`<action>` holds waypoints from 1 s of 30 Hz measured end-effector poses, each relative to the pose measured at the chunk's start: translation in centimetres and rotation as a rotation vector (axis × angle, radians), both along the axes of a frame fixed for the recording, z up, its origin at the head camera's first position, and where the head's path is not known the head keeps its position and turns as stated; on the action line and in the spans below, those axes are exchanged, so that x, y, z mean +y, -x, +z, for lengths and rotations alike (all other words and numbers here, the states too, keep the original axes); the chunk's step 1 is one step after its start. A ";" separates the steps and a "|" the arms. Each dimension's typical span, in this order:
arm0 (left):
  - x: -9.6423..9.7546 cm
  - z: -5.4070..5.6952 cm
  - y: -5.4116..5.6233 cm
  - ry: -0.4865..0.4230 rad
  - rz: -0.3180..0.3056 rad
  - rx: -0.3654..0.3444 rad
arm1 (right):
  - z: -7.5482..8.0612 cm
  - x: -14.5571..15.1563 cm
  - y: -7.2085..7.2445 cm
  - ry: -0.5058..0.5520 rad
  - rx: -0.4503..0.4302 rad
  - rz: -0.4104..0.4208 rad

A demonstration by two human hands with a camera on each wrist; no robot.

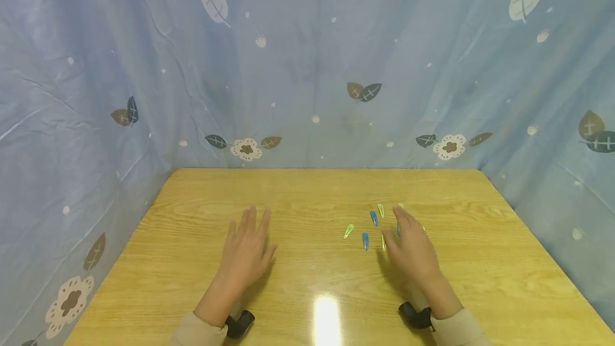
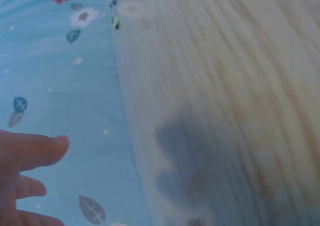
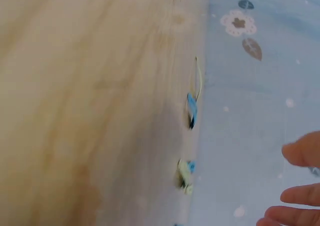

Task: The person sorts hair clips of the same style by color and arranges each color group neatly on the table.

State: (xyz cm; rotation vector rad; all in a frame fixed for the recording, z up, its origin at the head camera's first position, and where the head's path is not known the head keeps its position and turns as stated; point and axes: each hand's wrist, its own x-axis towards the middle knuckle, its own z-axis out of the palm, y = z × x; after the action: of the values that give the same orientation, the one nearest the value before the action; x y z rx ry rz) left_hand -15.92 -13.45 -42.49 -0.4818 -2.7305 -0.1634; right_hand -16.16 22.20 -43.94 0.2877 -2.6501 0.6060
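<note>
Several snap hair clips, some blue and some yellow-green, lie scattered on the right half of the table. A yellow-green hair clip [image 1: 348, 231] is the leftmost, with a blue hair clip [image 1: 365, 241] beside it. My right hand [image 1: 414, 250] hovers over the right part of the group, fingers extended and holding nothing; it partly covers some clips. In the right wrist view its fingers [image 3: 300, 196] show at the right, apart from a blue clip [image 3: 192, 111]. My left hand [image 1: 245, 252] is held above the left half of the table, fingers spread, with nothing in it.
The wood-grained table [image 1: 192, 196] is enclosed at the back and both sides by a blue curtain [image 1: 298, 68] with leaf and flower prints. Black wrist devices sit below both hands. A bright light reflection [image 1: 326, 319] shows near the table's front.
</note>
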 end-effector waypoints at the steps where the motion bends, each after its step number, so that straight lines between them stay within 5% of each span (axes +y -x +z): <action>1: 0.2 0.1 0.1 -0.030 -0.013 -0.004 | 0.0 0.4 -0.1 0.037 -0.011 -0.005; 10: 3.1 0.1 0.7 -0.277 -0.112 -0.116 | 0.0 2.7 -1.2 0.230 -0.065 -0.022; 23: 8.1 -1.3 1.6 -0.546 -0.301 -0.411 | -1.1 3.5 -3.5 0.278 -0.086 -0.060; 30: 10.5 -2.4 2.7 -0.697 -0.386 -0.515 | -1.8 3.4 -4.5 0.285 -0.100 -0.096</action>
State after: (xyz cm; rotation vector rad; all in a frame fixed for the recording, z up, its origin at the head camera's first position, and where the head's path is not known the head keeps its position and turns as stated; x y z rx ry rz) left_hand -18.61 -2.95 -44.88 -0.8227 -2.7384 -1.4500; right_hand -11.63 25.55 -45.70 0.0470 -2.6077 0.9748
